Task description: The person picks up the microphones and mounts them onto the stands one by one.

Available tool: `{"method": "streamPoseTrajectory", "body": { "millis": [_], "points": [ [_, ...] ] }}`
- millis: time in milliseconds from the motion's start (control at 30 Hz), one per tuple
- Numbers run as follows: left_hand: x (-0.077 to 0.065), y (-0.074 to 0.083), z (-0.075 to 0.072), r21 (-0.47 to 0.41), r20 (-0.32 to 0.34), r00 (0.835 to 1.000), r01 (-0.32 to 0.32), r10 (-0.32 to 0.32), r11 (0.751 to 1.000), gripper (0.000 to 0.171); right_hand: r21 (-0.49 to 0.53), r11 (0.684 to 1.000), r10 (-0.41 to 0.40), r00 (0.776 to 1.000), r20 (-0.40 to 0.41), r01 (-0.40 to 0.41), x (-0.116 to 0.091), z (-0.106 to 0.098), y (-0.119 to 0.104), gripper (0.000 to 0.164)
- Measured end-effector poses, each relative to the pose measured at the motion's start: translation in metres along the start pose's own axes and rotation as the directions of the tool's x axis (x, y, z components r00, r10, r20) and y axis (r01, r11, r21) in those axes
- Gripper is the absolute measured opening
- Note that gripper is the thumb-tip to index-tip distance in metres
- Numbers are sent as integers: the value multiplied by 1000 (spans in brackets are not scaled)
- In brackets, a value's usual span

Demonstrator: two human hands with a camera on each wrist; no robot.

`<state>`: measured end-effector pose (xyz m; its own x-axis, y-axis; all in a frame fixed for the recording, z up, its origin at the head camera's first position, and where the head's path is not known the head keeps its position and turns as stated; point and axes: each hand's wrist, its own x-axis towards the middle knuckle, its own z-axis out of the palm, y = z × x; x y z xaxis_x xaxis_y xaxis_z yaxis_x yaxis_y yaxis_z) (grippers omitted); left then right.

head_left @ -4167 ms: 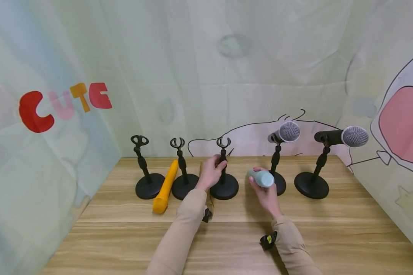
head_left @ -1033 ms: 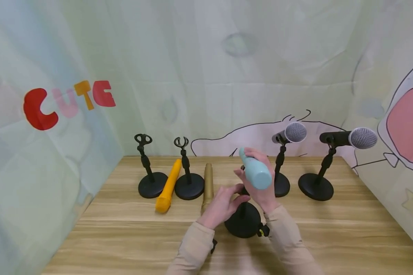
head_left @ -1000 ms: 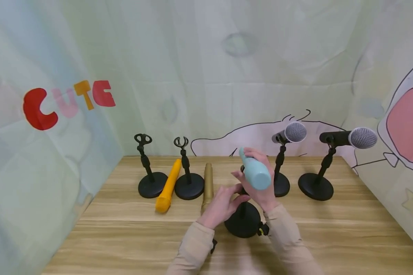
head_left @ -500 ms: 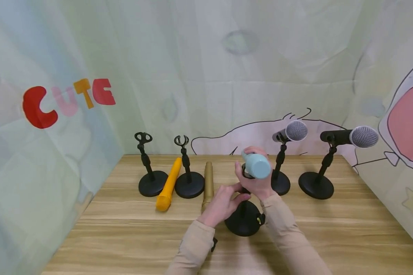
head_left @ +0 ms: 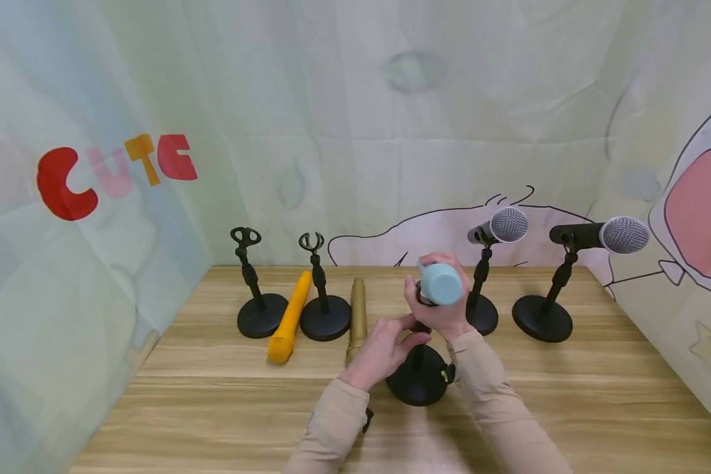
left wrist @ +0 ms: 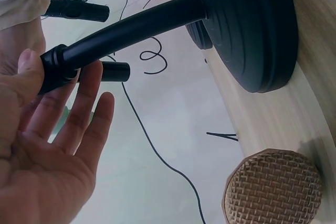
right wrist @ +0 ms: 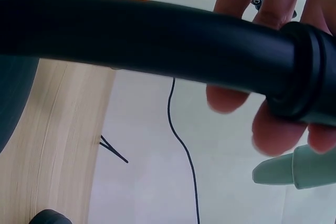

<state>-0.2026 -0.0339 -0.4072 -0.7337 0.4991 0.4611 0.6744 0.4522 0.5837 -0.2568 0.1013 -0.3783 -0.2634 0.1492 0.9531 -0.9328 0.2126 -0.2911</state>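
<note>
A black desktop microphone stand (head_left: 417,378) is upright near the front middle of the table. My left hand (head_left: 382,352) pinches the collar at the top of its pole (left wrist: 136,27), thumb on one side and fingers on the other in the left wrist view. Above it, my right hand (head_left: 444,309) grips a light blue microphone (head_left: 441,284) right at the stand's clip, its rounded end facing the head camera. The microphone's narrow tail (right wrist: 310,166) shows beyond the fingertips in the right wrist view. Much of the clip is hidden behind the right hand and the microphone.
A gold microphone (head_left: 358,316) lies left of the stand, beside my left hand. Further left are an orange microphone (head_left: 289,319) and two stands with bare clips (head_left: 326,319) (head_left: 263,316). On the right, two stands bear silver-headed microphones (head_left: 508,225) (head_left: 623,235). A printed curtain (head_left: 355,131) hangs behind.
Since the earliest frame the stand has come forward, and both hands have met at it. Over the last second the light blue microphone has tipped, its rounded end rising; the left hand stays on the pole.
</note>
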Motion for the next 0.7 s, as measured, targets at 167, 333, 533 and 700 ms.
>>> {"method": "streamPoseTrajectory", "body": {
  "millis": [167, 333, 533, 700],
  "points": [
    [0, 0, 0, -2, -1, 1000, 0, 0, 1000, 11, 9, 1000, -3, 1000, -5, 3, 0, 0, 1, 40],
    [0, -1, 0, -2, 0, 1000, 6, -6, 1000, 12, 19, 1000, -13, 1000, -8, 13, 1, 1, 1, 40],
    [0, -1, 0, -1, 2, 1000, 12, -12, 1000, 13, 11, 1000, -25, 1000, -8, 25, 2, 0, 1, 44],
    [0, -1, 1, -11, 9, 1000, 12, -12, 1000, 15, 22, 999, -28, 999, -16, 29, 1, 0, 4, 47]
  ]
}}
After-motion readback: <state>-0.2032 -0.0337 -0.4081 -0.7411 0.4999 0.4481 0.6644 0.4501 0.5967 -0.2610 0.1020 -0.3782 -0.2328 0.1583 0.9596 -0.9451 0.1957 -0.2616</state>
